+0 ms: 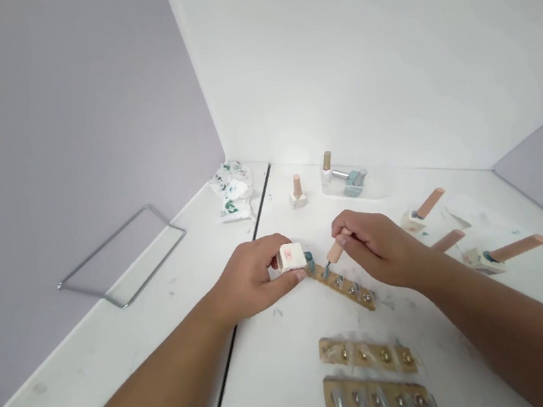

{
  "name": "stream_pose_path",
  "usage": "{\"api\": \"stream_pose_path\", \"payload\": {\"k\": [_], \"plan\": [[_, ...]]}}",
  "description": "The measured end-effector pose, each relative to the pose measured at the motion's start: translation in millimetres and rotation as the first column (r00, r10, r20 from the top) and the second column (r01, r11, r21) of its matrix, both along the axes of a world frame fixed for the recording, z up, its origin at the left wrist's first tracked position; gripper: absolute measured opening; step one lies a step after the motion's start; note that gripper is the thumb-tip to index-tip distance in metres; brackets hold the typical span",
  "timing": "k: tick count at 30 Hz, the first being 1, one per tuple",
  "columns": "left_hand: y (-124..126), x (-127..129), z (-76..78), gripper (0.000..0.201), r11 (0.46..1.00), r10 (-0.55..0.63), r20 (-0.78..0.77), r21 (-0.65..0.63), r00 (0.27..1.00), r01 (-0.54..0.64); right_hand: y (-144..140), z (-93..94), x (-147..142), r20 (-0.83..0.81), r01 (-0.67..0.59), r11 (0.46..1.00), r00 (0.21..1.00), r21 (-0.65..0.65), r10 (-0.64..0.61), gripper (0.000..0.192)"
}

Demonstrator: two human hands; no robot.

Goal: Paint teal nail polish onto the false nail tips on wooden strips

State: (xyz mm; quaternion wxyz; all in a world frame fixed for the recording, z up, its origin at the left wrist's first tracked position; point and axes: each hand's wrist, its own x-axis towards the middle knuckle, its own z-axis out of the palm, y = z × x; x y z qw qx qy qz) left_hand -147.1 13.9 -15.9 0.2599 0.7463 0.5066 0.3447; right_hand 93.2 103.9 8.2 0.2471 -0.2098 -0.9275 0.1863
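Observation:
My left hand (256,273) is closed round a white nail polish bottle (291,256), tipped on its side with its neck toward the right. The fingertips of that hand are close to the end of a wooden strip (346,285) that carries a row of nail tips on round metal studs. In my right hand (378,246) a nail polish brush (337,249) is pinched by its peach handle. Its bristles point down at a nail tip (327,272) near the strip's far end, which looks teal. Whether the bristles touch it is hard to tell.
Two more wooden strips (368,355) with clear nail tips lie nearer me. Capped polish bottles (297,192) stand behind, and others (484,260) lie on the right. A clear tray (354,185) and stained tissues (233,190) sit at the back. White and grey panels enclose the table.

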Motion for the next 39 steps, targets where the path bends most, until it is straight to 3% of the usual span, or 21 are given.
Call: {"api": "stream_pose_path", "payload": {"k": [6,14,20,26,33,39], "plan": [[-0.1,0.7,2.4,0.017,1.0,-0.021,-0.006,0.005,1.0,0.021,7.6,-3.3,-4.3,0.09,-0.051,0.999,0.995,0.016,0.05,0.01],[3.3,-2.3,2.4,0.011,0.997,-0.024,-0.043,0.066,0.999,0.027,14.2,-12.1,-1.9,-0.006,-0.106,0.992,0.994,0.074,0.107,0.01],[2.3,-4.8,0.6,0.009,0.998,-0.007,-0.067,0.066,0.998,0.011,15.3,-17.0,-3.1,0.045,-0.134,0.987,0.99,0.094,0.13,0.011],[2.3,-2.5,-1.0,0.01,0.995,-0.035,-0.066,0.087,0.997,0.041,13.8,-10.7,-2.6,-0.118,-0.113,0.987,0.985,0.113,0.126,0.014],[2.9,-2.1,1.7,0.011,0.996,-0.026,-0.076,0.078,0.997,0.032,11.5,-9.2,-2.5,0.01,-0.127,0.981,0.992,0.149,0.127,0.011],[2.8,-2.0,1.0,0.013,0.996,-0.012,-0.094,0.082,0.995,0.02,9.2,-7.9,-4.2,-0.095,-0.142,0.976,0.983,0.165,0.159,0.013]]}}
